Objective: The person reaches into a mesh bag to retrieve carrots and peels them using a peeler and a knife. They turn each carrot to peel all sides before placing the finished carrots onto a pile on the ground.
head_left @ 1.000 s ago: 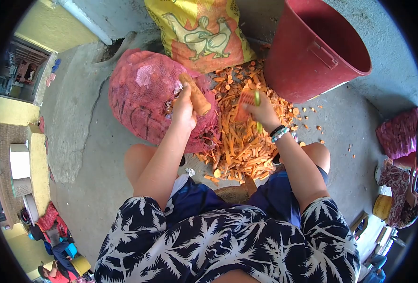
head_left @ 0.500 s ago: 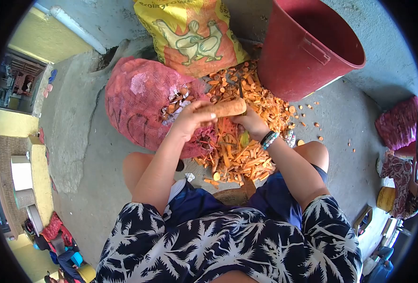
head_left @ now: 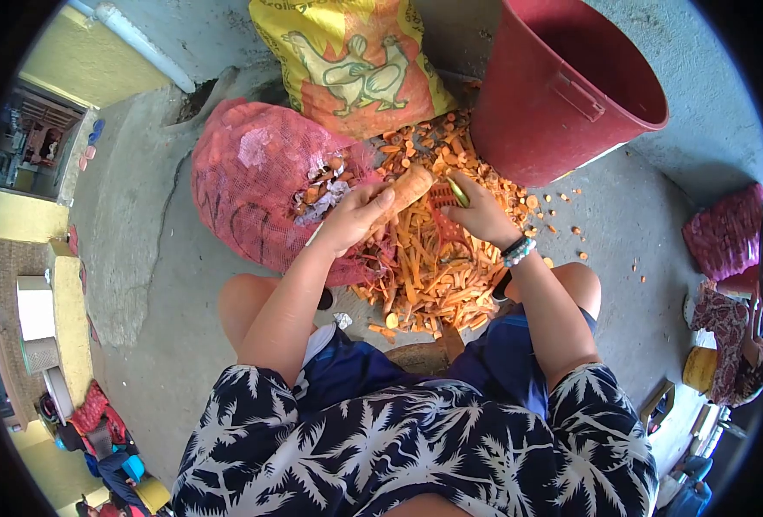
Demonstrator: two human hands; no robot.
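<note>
My left hand (head_left: 355, 218) is wrapped round a thick orange carrot (head_left: 407, 189), its far end tilted up toward the right. My right hand (head_left: 482, 213), with a beaded bracelet at the wrist, grips a green-handled knife (head_left: 459, 192) close to the carrot's end. The knife's blade is hard to make out. Below both hands lies a heap of orange peelings and carrot pieces (head_left: 424, 289). A red perforated plastic basket (head_left: 448, 226) shows partly between the hands, with the right hand covering some of it.
A pink mesh sack (head_left: 248, 198) of carrots stands at the left, its mouth open. Behind are a yellow feed sack (head_left: 351, 73) and a tall red bin (head_left: 536, 112). A purple mesh sack (head_left: 726, 233) sits at the right. Other people are partly visible at the edges.
The carrot has swung from nearly level to a steeper slant. My right hand has moved right and slightly up, and the knife has turned, showing its green handle near the fingertips.
</note>
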